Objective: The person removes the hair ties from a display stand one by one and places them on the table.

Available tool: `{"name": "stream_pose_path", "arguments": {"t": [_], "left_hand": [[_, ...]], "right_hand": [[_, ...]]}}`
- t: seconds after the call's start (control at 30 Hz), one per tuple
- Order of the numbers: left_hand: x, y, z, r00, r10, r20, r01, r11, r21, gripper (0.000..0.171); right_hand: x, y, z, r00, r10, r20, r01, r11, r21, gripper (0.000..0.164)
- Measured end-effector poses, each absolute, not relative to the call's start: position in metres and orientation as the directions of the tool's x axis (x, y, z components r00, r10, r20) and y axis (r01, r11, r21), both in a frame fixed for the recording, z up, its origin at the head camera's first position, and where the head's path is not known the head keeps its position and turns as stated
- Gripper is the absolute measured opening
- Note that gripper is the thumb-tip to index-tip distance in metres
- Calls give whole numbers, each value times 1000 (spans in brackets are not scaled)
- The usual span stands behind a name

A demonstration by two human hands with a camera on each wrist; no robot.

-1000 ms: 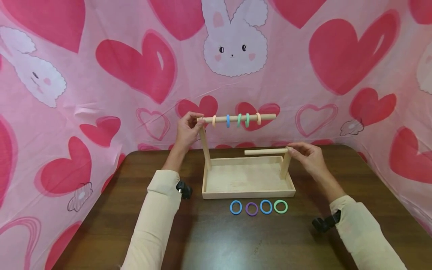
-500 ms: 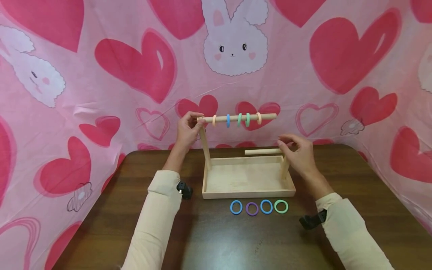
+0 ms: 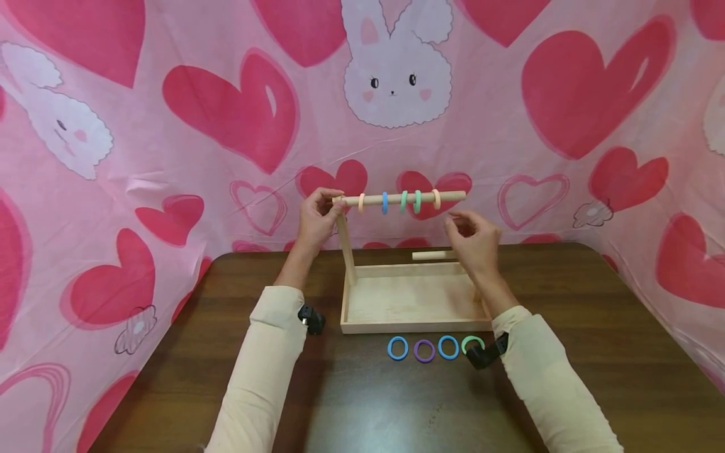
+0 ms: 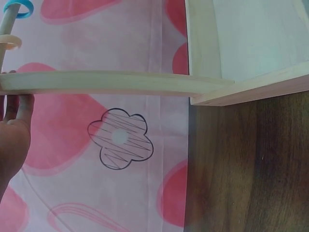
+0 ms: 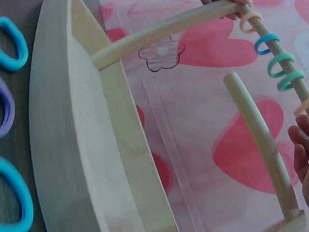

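Observation:
My left hand (image 3: 318, 217) grips the top of the tall left post (image 3: 345, 248), where the long upper rod (image 3: 372, 200) joins it. Several rings hang on that rod: a peach ring (image 3: 361, 202), a blue ring (image 3: 384, 203), two mint-green ones and another peach ring (image 3: 437, 199) near its free right end. My right hand (image 3: 476, 242) is just below that end, fingers loosely bent with nothing in them, apart from the rod. Behind it, the shorter lower rod (image 3: 432, 255) and its right post are partly hidden. Both posts stand in a shallow wooden tray (image 3: 416, 328).
In front of the tray lie a blue ring (image 3: 398, 348), a purple ring (image 3: 424, 351), another blue ring (image 3: 448, 347) and a green ring (image 3: 467, 341), partly covered by the right wrist camera. A pink heart-printed cloth (image 3: 260, 151) hangs behind the wooden table (image 3: 374, 415).
My right hand has let go of the lower rod's right end at its post and moved left and up toward the upper rod's free end. My left hand has stayed in place.

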State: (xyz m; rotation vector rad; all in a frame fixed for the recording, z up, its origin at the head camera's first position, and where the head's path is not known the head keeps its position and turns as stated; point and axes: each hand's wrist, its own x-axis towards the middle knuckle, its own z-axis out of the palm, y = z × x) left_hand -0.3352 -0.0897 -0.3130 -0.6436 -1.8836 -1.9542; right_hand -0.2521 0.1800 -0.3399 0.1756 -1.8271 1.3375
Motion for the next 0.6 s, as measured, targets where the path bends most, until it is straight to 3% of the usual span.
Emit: {"name": "stream_pose_path", "arguments": {"t": [0.43,0.6], "left_hand": [[-335,-89,-315,-839,54,541,539,-44,841,25],[-335,-89,-314,-835,46,549,547,-44,836,23]], "right_hand": [[-288,171,-354,-522,444,728,-551,476,-686,20],[-292,166,-353,-518,476,711,-548,453,-703,18]]}}
